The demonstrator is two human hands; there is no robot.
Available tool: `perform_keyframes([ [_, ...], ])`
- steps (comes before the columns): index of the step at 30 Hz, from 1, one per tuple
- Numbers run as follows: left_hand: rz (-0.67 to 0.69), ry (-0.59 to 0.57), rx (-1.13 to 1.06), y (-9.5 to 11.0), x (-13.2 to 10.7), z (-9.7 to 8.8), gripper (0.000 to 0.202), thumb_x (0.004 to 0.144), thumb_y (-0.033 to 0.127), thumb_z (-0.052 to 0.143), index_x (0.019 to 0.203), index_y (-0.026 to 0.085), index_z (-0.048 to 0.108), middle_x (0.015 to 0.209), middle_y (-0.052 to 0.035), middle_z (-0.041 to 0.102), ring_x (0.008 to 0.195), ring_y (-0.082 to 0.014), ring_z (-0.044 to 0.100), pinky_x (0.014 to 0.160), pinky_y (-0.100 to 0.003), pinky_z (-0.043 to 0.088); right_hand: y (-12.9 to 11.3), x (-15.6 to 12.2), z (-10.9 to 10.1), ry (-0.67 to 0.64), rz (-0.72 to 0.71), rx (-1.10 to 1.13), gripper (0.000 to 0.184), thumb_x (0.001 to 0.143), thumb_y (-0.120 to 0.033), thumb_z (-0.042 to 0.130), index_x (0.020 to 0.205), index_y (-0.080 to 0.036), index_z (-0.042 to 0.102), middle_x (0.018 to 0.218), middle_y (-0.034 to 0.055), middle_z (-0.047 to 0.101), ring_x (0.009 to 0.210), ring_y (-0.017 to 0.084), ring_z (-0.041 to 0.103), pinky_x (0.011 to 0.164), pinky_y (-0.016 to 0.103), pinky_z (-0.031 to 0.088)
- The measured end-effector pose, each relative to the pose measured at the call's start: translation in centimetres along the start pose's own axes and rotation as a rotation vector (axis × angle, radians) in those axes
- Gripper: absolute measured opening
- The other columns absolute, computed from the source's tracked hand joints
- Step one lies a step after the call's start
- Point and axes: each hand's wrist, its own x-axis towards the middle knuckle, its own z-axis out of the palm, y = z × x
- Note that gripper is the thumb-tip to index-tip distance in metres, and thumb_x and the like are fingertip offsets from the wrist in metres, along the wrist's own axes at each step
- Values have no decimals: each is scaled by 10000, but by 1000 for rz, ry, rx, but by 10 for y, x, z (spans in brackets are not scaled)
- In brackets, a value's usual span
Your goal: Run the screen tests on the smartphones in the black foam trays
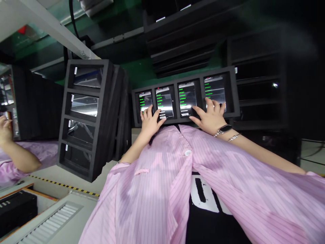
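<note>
A black foam tray (175, 91) lies across the bench in front of me, with a smartphone in each of its compartments. Every phone screen is lit, showing lines of green text on black. My left hand (150, 123) is spread over the near edge of the tray, its fingers at the leftmost phone (145, 98) and the thumb by the second phone (164, 100). Fingers apart, my right hand (210, 117) reaches over the rightmost phone (215, 89), its thumb and index finger beside the third phone (187, 96). Neither hand grasps anything.
To the left leans a stack of black foam trays (101, 118) holding dark-screened phones. More stacked trays stand behind (180, 44) and on the right (256, 81). At the far left shows another person's hand (5, 130). A pale metal post (58, 30) slants across the upper left.
</note>
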Motion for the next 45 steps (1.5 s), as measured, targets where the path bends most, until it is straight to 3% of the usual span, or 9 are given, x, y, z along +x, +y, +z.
perform_keyframes([
  [8, -24, 16, -12, -5, 40, -2, 563, 933, 599, 691, 1395, 277, 679, 1688, -156, 358, 1528, -482, 335, 1272, -764, 116, 4, 39, 0, 33, 22, 55, 583, 975, -639, 556, 1367, -229, 690, 1703, 195, 304, 1443, 560, 336, 1106, 891, 158],
  [13, 27, 84, -21, -7, 31, 1, 642, 943, 617, 665, 1493, 296, 590, 1699, -146, 348, 1578, -439, 286, 1297, -725, 116, -4, 37, -4, 58, -44, 72, 599, 989, -627, 539, 1416, -219, 643, 1734, 176, 258, 1528, 529, 255, 1171, 847, 114],
  [21, 16, 166, -25, -5, 17, 14, 628, 968, 580, 630, 1492, 237, 583, 1650, -163, 428, 1618, -419, 209, 1324, -691, 89, -18, 22, 17, -1, -254, 86, 664, 1024, -558, 476, 1557, -163, 502, 1632, 173, 469, 1549, 409, 338, 1278, 722, 131],
  [27, 28, 172, -18, -6, 20, 12, 647, 975, 562, 621, 1524, 225, 561, 1633, -175, 449, 1617, -414, 216, 1329, -675, 75, -18, 25, 14, -16, -260, 70, 671, 1041, -569, 446, 1562, -151, 500, 1652, 169, 447, 1551, 378, 360, 1294, 685, 167],
  [32, 19, 160, -25, -8, 25, 11, 575, 986, 584, 590, 1444, 239, 631, 1666, -171, 408, 1625, -441, 163, 1304, -721, 69, -22, 29, 11, -62, -263, 48, 655, 1062, -555, 390, 1519, -111, 541, 1577, 181, 536, 1528, 370, 384, 1317, 656, 131],
  [35, -7, 213, -46, -19, 20, 7, 626, 986, 609, 580, 1475, 218, 591, 1680, -188, 364, 1625, -431, 167, 1311, -691, 110, -11, 24, 6, -30, -220, 56, 675, 1054, -578, 404, 1523, -106, 521, 1591, 197, 510, 1535, 383, 362, 1310, 674, 110],
  [39, -88, 321, -93, -49, 0, -2, 743, 1001, 677, 500, 1530, 155, 486, 1657, -245, 338, 1587, -386, 277, 1306, -597, 251, 18, 4, -4, 51, -55, 61, 734, 1016, -608, 468, 1552, -106, 462, 1624, 244, 437, 1537, 441, 326, 1256, 746, 128],
  [42, -125, 293, -129, -69, -15, -6, 785, 1002, 721, 454, 1535, 144, 458, 1620, -258, 377, 1558, -369, 346, 1290, -557, 312, 36, -8, -10, 63, 49, 51, 775, 996, -610, 477, 1562, -82, 434, 1625, 288, 412, 1536, 469, 303, 1239, 760, 117],
  [45, -159, 218, -159, -80, -22, -6, 781, 1006, 730, 437, 1549, 169, 455, 1617, -243, 389, 1531, -365, 406, 1262, -541, 369, 44, -9, -16, 49, 60, 62, 750, 993, -584, 460, 1540, -71, 449, 1566, 295, 481, 1520, 462, 328, 1243, 753, 115],
])
